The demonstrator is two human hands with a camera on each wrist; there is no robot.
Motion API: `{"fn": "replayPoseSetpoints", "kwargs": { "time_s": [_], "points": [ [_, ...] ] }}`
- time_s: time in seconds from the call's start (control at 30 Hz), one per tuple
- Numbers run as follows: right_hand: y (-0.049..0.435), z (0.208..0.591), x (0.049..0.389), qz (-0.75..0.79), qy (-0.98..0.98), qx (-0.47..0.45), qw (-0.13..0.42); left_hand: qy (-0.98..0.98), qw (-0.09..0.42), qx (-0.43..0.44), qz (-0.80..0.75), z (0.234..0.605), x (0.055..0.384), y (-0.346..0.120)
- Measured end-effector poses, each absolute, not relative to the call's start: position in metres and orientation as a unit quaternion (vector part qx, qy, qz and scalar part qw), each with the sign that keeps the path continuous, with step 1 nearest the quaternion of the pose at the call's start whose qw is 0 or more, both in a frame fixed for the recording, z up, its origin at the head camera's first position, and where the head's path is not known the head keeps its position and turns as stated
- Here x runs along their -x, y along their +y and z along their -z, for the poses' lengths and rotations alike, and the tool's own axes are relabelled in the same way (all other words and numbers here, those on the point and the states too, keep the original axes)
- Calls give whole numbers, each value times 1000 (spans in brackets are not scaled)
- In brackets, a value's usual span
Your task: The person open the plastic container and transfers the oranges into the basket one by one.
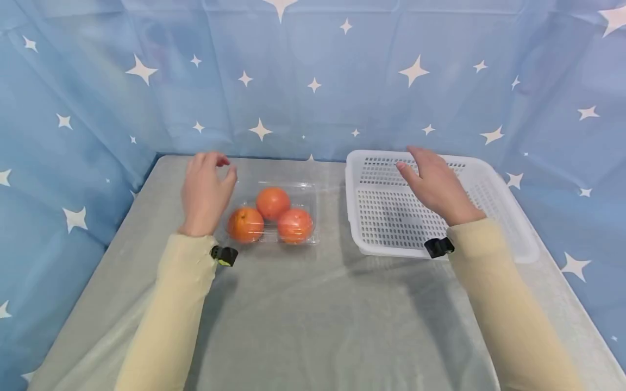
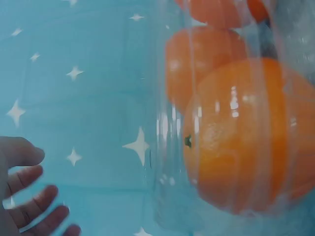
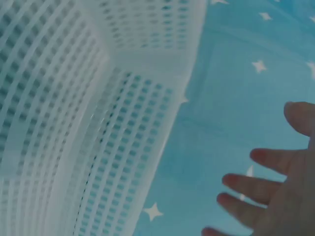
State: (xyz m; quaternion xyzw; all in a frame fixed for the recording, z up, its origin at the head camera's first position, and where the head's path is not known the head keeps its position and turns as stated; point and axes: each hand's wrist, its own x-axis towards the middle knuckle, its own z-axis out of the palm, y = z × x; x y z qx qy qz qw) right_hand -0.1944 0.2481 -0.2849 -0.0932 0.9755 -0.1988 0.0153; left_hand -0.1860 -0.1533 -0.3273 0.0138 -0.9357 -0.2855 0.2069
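Note:
Three oranges (image 1: 273, 203) sit in a clear plastic box (image 1: 313, 203), left of the table's middle. Just left of this box is my left hand (image 1: 205, 187), fingers loosely bent and holding nothing. From the left wrist view, one orange (image 2: 236, 137) with a green stem end shows large through the plastic, and the hand (image 2: 29, 196) is apart from the box. A white perforated basket (image 1: 359, 222) stands on the right. Over its inside I hold my right hand (image 1: 435, 184), thumb apart from the fingers and nothing in it; the right wrist view shows its fingers (image 3: 251, 189) spread.
A grey cloth covers the table (image 1: 313, 320). Behind and at both sides hangs a blue curtain (image 1: 303, 49) with white stars, close to the table's back edge. The basket's right end (image 1: 528, 247) lies near the table's right edge.

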Motion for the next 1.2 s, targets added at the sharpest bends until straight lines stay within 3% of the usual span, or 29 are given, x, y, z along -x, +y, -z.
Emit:
{"fn": "replayPoseSetpoints", "kwargs": {
  "time_s": [0.13, 0.3, 0.6, 0.93, 1.2],
  "points": [
    [243, 283, 184, 258, 959, 115, 7, -896, 230, -9, 379, 342, 170, -162],
    [232, 290, 170, 335, 930, 140, -59, -841, 240, -8, 485, 364, 159, -170],
    [202, 314, 137, 464, 863, 137, -144, -795, 154, -104, 578, 403, 145, -169],
    [156, 322, 113, 601, 772, 152, -137, -673, 126, -119, 718, 435, 142, -170],
    [134, 330, 110, 601, 769, 186, -111, -634, 111, -117, 757, 440, 142, -161]
  ]
}}
